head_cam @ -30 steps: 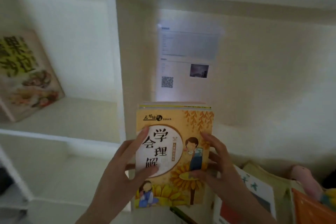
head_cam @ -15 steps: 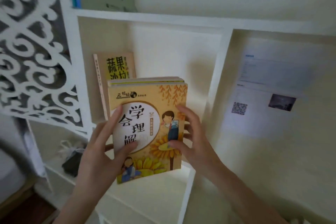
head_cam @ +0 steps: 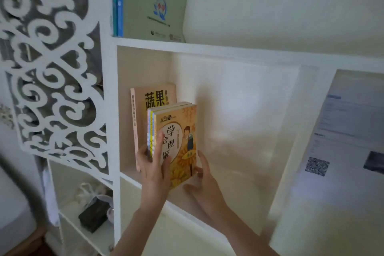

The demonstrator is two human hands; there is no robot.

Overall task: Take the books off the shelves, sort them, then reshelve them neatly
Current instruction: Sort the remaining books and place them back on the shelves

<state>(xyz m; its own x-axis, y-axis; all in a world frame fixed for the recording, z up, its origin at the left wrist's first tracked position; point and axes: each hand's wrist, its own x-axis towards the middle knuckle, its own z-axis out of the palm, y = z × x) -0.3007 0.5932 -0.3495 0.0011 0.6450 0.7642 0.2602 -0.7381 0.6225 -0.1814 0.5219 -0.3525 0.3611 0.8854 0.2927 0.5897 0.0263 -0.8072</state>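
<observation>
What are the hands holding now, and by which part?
The left hand grips the stack of yellow books at its lower spine edge; the right hand touches its lower right corner.

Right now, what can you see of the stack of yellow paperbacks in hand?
The stack of yellow paperbacks: several thin glossy books, sunflower-and-child cover with Chinese title, upright in the white cubby, beside a taller pink book. Left hand grips its spine side, thumb on the cover; right hand touches its lower right edge.
</observation>
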